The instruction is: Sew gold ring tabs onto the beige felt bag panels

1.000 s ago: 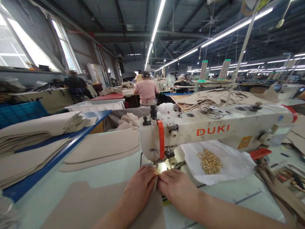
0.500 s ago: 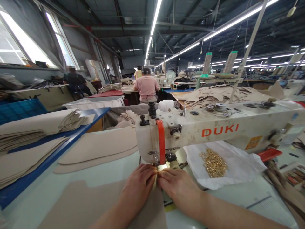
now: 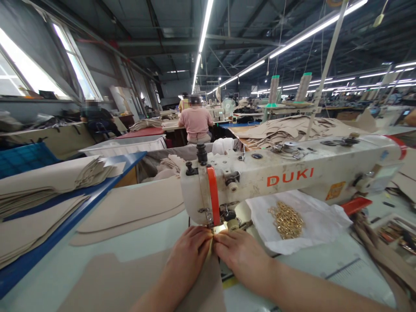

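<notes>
A beige fabric panel (image 3: 120, 277) lies on the sewing machine's pale table (image 3: 175, 225), its right edge running up to the lit needle area. My left hand (image 3: 191, 255) rests over that edge, fingers bent and pinching the fabric beside the presser foot. From the right, my right hand (image 3: 238, 253) meets it with fingers pressed together at the same spot. The fingertips of both hands nearly touch under the head of the white sewing machine (image 3: 240, 182). Whatever small piece may lie between them is hidden by the fingers.
Gold metal rings (image 3: 287, 220) lie on white paper (image 3: 321, 216) under the machine arm. Beige panels (image 3: 130, 203) lie beyond my left hand, with stacked panels (image 3: 48, 177) on a blue-edged table. A person in pink (image 3: 195, 121) sits ahead.
The view has shifted slightly, moving the machine and background a little left in the picture. My hands stay together at the needle area, and the fabric looks almost unmoved.
</notes>
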Available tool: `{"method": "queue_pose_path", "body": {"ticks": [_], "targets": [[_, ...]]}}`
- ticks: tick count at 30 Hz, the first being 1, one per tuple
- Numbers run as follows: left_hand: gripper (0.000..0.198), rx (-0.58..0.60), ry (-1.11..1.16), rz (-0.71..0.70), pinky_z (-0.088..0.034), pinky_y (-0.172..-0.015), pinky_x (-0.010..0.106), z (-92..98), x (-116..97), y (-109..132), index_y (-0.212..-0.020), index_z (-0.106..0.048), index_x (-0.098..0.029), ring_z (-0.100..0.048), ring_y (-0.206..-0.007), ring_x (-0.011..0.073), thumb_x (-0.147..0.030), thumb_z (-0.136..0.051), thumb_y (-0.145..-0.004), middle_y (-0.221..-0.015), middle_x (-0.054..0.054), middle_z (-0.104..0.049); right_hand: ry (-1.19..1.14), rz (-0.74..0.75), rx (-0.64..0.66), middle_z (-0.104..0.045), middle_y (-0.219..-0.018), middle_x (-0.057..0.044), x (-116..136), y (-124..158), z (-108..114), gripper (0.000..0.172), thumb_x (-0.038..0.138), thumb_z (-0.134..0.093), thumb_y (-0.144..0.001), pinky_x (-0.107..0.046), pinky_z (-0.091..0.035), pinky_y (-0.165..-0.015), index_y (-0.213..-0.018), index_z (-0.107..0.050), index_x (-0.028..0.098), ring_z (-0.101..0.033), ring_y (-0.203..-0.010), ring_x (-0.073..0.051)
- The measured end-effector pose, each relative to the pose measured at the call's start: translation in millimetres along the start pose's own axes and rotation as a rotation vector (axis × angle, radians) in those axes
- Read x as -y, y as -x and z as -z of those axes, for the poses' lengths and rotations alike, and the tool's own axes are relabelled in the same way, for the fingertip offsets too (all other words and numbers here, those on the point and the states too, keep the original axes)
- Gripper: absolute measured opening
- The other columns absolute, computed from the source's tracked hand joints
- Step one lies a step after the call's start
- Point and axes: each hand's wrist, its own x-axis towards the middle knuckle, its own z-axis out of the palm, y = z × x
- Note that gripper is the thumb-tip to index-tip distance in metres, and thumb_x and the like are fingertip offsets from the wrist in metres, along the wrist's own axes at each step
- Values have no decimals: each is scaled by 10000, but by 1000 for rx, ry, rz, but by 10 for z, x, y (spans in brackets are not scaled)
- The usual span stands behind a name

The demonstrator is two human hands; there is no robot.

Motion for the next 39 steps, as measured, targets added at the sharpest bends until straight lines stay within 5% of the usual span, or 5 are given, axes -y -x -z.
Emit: {"method": "queue_pose_path", "body": {"ticks": [16,26,39], "targets": [[203,53,8,63,-582,-752,319,14,-17,18,-810,-683,-203,-668,-809,193,-126,-497,-825,-836,43,-726,22,7,-44,-660,-988,-72,0,5,-34,89,161,-642,-856,-327,-460,-829,-922,-611,110,-583,-918,-202],[283,189,-106,101,-539,-932,409,114,-101,174,-1071,-657,-151,-628,-1067,225,-150,-459,-868,-1117,96,-696,-2,132,29,-645,-894,-15,56,104,30,62,200,-614,-886,-279,-429,-833,-858,-589,150,-572,-885,-169],[312,258,-159,3,-511,-964,343,121,-70,187,-1107,-643,-178,-627,-1085,192,-165,-399,-912,-1164,75,-681,0,142,21,-632,-871,-19,64,97,76,79,204,-619,-884,-288,-423,-799,-840,-587,147,-544,-858,-168]]}}
